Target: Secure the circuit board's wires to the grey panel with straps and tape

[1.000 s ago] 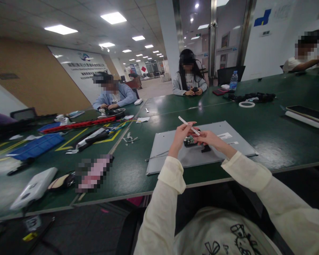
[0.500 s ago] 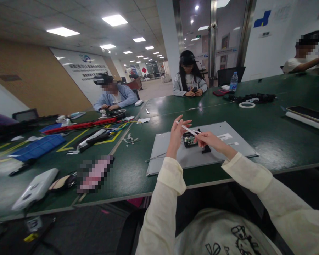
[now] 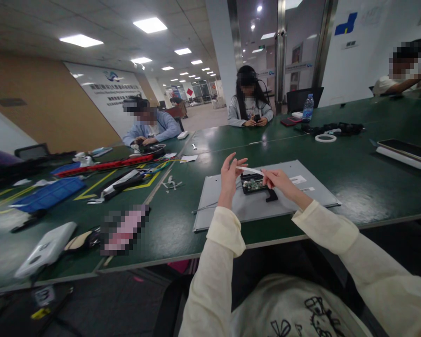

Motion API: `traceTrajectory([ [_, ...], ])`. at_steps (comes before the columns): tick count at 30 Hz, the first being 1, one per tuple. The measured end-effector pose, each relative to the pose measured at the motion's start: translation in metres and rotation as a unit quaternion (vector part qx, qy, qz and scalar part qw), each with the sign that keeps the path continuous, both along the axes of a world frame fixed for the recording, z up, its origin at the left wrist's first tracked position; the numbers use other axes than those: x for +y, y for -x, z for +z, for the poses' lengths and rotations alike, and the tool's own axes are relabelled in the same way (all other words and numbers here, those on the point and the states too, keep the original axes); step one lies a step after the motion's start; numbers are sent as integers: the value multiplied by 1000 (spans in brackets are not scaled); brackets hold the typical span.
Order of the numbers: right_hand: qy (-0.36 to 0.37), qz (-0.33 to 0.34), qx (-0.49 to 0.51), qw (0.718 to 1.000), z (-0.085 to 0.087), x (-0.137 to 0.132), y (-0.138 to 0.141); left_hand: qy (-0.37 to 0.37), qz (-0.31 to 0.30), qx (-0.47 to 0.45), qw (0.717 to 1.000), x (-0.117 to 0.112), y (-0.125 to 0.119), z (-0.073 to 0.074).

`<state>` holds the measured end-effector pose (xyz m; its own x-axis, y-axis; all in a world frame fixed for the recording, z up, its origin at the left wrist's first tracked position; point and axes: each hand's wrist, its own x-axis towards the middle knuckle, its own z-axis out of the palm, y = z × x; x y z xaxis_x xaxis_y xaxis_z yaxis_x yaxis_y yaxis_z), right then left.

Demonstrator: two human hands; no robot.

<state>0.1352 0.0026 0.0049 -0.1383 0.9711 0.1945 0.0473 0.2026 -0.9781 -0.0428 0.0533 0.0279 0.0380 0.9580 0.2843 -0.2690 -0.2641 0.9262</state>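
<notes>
A thin white strip (image 3: 250,169) is stretched level between my two hands, raised above the table. My left hand (image 3: 230,177) pinches its left end with thumb and forefinger, the other fingers fanned upward. My right hand (image 3: 279,180) pinches the right end. Just behind and below the strip, a small black circuit board module (image 3: 254,184) lies on a flat grey panel (image 3: 301,187) that rests on the green table (image 3: 365,173). A black part (image 3: 271,195) lies beside the module.
A water bottle (image 3: 308,107), a white tape ring (image 3: 325,138) and black gear (image 3: 337,128) sit far right. A tablet (image 3: 405,152) lies at right. Blue trays (image 3: 49,193), a red bar (image 3: 105,164) and tools cover the left. Three other people sit around the table.
The strip went from tilted up to the left to nearly level. My left hand slid to its left end and both hands dropped slightly nearer the grey panel.
</notes>
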Motion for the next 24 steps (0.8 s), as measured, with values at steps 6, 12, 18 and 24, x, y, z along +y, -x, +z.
traceTrajectory([
  [6,-48,-4,33,998,5,-4,-1,103,-26,-47,993,3,1,-2],
  [12,-17,10,11,1000,-2,-1,0,108,-126,11,986,-8,-6,6],
  [18,16,8,-8,1000,-9,5,-2,42,-66,31,996,-6,-6,-1],
  [24,44,-13,7,999,-8,6,-2,6,-22,73,997,-4,-6,-4],
])
